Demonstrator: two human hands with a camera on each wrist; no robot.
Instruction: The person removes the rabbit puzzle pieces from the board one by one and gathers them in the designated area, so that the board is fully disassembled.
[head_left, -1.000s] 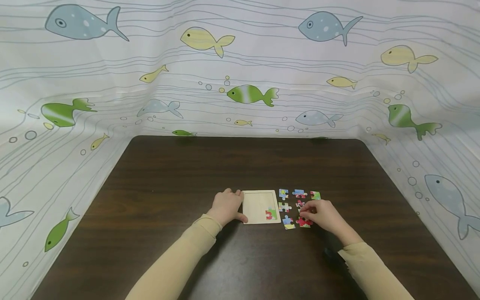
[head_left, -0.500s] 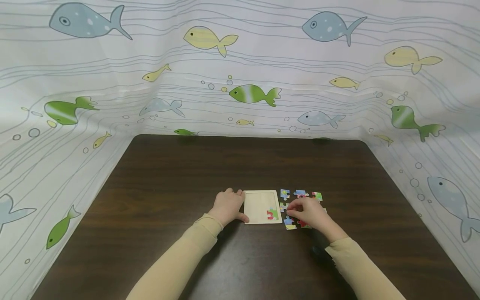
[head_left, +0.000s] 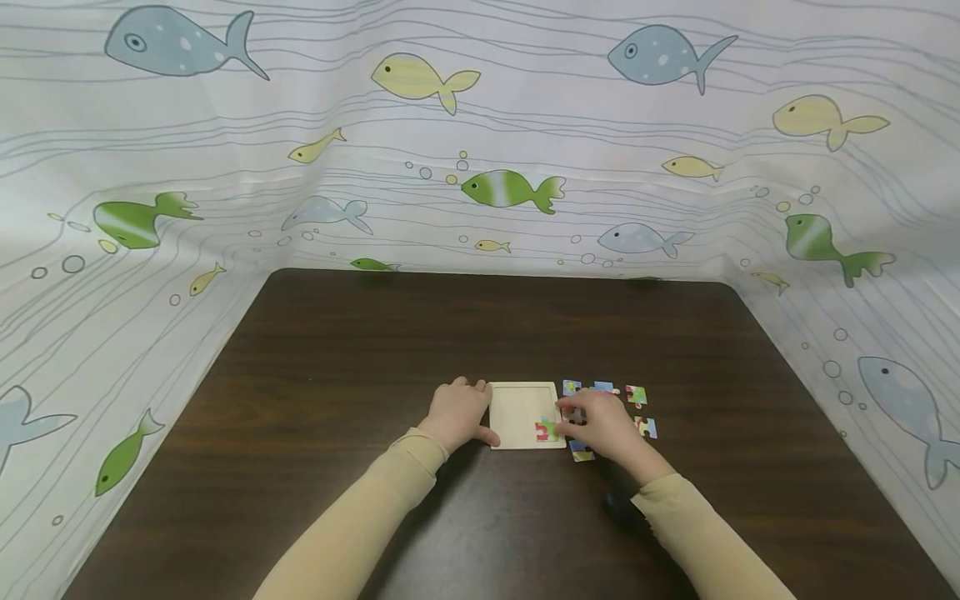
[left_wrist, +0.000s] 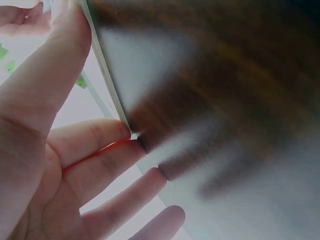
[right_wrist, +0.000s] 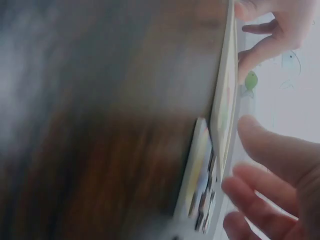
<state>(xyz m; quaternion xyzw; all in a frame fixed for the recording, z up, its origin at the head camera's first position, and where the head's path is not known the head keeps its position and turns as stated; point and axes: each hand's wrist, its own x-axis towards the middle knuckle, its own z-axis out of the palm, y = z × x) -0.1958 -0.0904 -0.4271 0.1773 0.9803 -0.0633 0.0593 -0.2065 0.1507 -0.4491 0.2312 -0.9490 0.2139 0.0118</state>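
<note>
My left hand (head_left: 457, 414) rests against the left side of a shallow wooden puzzle tray (head_left: 517, 385). In the left wrist view its fairly straight fingers (left_wrist: 102, 167) and thumb touch the tray's edge. A red and green jigsaw piece (head_left: 542, 431) lies in the tray's lower right corner. My right hand (head_left: 606, 427) hovers over the loose pieces beside the tray, fingertips close to its right edge. In the right wrist view its thumb (right_wrist: 262, 145) and fingers stand apart, with no piece visible between them. Some middle pieces are hidden under this hand.
Around the right hand lie a blue piece (head_left: 572, 387), a blue and red piece (head_left: 602, 387), a green piece (head_left: 636, 394), another piece (head_left: 647, 427) and a blue and yellow one (head_left: 581, 452). A fish-printed curtain (head_left: 420, 208) borders the dark table (head_left: 405, 333).
My right hand has moved left across the loose pieces toward the tray, uncovering a piece at the right. My left hand has stayed at the tray's left side. The head view has shifted slightly.
</note>
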